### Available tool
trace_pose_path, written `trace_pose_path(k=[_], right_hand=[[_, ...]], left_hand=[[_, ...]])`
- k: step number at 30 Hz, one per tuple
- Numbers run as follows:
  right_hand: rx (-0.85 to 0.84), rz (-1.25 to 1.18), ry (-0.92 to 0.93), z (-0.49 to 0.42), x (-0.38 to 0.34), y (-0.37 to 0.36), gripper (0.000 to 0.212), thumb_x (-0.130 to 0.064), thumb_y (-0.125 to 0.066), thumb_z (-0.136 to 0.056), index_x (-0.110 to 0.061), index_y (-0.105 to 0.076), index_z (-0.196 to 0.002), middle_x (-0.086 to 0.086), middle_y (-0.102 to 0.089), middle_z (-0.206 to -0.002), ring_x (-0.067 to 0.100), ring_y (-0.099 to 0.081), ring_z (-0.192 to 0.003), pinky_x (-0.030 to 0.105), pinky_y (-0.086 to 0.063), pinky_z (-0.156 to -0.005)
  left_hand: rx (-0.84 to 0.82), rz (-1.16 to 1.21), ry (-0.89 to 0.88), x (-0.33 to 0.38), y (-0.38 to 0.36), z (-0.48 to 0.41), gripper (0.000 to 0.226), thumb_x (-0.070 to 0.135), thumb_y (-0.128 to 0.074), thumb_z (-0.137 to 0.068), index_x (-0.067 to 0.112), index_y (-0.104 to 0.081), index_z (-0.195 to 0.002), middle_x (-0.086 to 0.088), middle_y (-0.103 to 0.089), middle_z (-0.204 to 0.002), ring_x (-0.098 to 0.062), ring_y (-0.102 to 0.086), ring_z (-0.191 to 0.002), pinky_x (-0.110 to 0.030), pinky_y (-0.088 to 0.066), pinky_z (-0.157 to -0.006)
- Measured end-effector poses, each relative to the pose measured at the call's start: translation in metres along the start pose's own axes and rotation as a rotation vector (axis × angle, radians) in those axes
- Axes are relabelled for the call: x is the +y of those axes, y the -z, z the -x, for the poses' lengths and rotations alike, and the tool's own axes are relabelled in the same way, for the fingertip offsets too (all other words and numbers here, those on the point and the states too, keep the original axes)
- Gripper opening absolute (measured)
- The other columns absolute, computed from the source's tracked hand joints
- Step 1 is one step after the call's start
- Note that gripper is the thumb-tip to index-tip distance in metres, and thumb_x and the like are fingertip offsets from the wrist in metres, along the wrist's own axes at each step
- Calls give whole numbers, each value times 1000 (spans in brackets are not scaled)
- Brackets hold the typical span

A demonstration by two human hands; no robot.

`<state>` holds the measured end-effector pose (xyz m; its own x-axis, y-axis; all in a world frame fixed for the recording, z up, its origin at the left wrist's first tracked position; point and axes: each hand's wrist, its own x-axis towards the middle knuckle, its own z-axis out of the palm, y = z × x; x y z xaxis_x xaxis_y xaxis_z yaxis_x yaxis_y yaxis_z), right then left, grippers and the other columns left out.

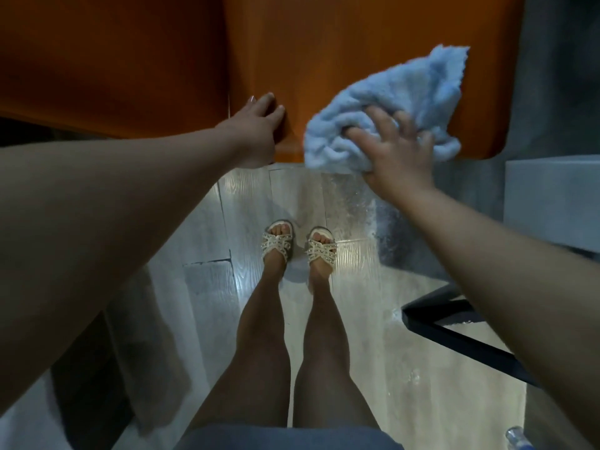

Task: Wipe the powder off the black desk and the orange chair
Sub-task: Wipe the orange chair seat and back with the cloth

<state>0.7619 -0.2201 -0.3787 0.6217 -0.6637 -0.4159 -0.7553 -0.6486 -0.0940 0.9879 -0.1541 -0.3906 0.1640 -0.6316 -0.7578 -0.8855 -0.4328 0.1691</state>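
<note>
the chair (357, 60) fills the top of the view, its orange seat lying flat under the camera with the near edge running across above the feet. a straight seam splits the orange surface, with a darker part to the left of it.

the cloth (412, 89), pale blue and fluffy, sits bunched on the seat's near right part. its lower folds hang just past the edge and one corner sticks up toward the far right.

the right hand (397, 154) grasps the cloth from above: the fingers spread and curl over the bunch, and the thumb (357, 135) digs into the folds. the palm sits over the seat's edge.

the left hand (256, 131) is released and holds nothing. its fingers lie fairly straight on the seat edge just right of the seam, well apart from the cloth.

below the chair is a pale wood-grain floor (246, 203). white powder (381, 222) dusts it below the right hand, and more shows near a black frame (454, 336) low on the right. whether that frame belongs to the desk cannot be told.

a grey box (552, 203) stands at the right edge beside the chair. the person's two feet, in strappy pale sandals (281, 245), stand side by side on the floor just short of the seat edge. a blue hem (285, 438) crosses the bottom.
</note>
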Motion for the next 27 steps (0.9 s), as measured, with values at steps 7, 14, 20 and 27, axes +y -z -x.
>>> trace_pose_path(k=[7, 14, 20, 27], right_hand=[[235, -356, -893, 60, 109, 7, 57, -22, -62, -76, -29, -41, -128, 18, -33, -139, 44, -35, -124, 53, -38, -98], [22, -76, -46, -1, -6, 7, 69, -25, -66, -80, -41, -35, -139, -1, -13, -157, 32, -18, -137, 49, -28, -99], [120, -218, -638, 26, 77, 16, 63, -19, -63, -79, -27, -39, -137, 14, -27, -148, 41, -27, -131, 53, -33, -102], [61, -77, -29, -18, -12, 30, 73, -29, -65, -82, -41, -26, -143, 2, -13, -157, 32, -21, -136, 49, -29, -101]], left_hand=[[5, -6, -5, 3, 1, 7, 86, 1, -46, -86, 27, 4, -150, 3, 16, -158, -24, 12, -145, -48, -13, -116], [-6, -24, -6, 3, 4, 9, 82, 8, -47, -88, 26, 2, -151, 2, 12, -158, -24, 9, -145, -42, -8, -116], [-16, -13, -10, 5, 6, 12, 79, 12, -48, -92, 27, 4, -150, 3, 14, -158, -24, 11, -145, -44, -6, -116], [-41, -44, -15, 4, 9, 12, 72, 24, -46, -95, 27, 0, -151, 3, 11, -159, -23, 7, -146, -41, -8, -117]])
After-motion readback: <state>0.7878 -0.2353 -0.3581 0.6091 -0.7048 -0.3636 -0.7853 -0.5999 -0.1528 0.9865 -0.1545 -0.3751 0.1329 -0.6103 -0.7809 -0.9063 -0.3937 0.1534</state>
